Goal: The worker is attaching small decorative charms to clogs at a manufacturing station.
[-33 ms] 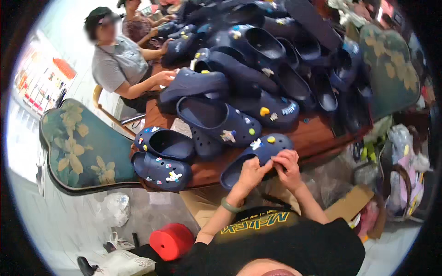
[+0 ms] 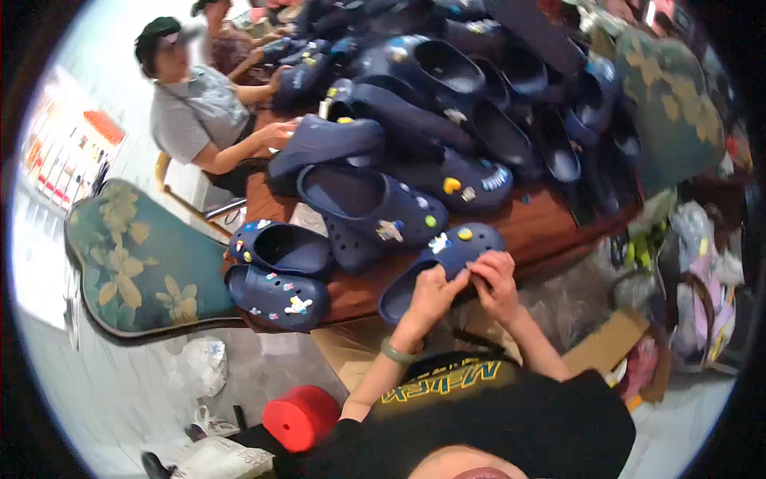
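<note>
A navy clog [image 2: 448, 254] lies at the near edge of the table, its toe to the far right, with a white charm and a yellow one on its upper. My left hand [image 2: 433, 297] rests against its near side, thumb and fingers pinched. Touching it at the fingertips is my right hand [image 2: 495, 286], also closed in a pinch. Anything between the fingers is too small or hidden to make out. To the left sit two more charm-covered clogs, one [image 2: 297, 249] behind the other [image 2: 270, 297]. Beyond my hands, a larger clog [image 2: 347, 194] leans on the pile.
Navy clogs heap across the brown-covered table [image 2: 550, 219]. Green floral chair backs stand left [image 2: 148, 275] and right [image 2: 669, 108]. One co-worker [image 2: 187, 116] handles clogs at far left, another [image 2: 226, 40] behind. A red stool [image 2: 299, 417], plastic bag [image 2: 205, 367] and cardboard [image 2: 610, 343] are below.
The view has shifted slightly, so the table and clogs appear a little further left. Both hands keep the same pinched pose at the clog.
</note>
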Available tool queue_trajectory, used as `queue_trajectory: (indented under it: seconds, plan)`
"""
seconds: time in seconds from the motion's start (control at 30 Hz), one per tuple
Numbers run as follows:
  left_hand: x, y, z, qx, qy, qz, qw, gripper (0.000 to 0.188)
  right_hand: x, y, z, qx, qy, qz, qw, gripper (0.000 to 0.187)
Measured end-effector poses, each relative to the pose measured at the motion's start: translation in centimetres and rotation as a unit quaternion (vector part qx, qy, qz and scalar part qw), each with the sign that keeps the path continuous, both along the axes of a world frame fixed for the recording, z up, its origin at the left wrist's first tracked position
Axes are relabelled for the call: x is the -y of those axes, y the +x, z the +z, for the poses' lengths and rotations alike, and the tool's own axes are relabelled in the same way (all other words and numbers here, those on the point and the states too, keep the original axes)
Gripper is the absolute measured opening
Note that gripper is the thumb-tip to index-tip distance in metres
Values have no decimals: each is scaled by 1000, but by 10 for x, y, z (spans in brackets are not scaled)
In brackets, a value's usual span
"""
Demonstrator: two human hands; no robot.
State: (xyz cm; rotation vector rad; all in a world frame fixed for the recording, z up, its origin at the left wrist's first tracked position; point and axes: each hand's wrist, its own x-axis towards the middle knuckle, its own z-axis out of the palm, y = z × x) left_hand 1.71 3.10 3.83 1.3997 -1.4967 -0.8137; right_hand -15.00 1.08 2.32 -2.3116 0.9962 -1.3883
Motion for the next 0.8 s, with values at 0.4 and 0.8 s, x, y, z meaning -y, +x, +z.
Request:
queue_trajectory:
  seconds: [0.4,0.8]
  plan:
    - [3,1,-1,-112,90,-38,989,26,123,-108,-41,-24,43,-248,967,23]
    - [4,3,1,-142,144,-35,979,28,152,-102,-53,-24,245,-253,936,28]
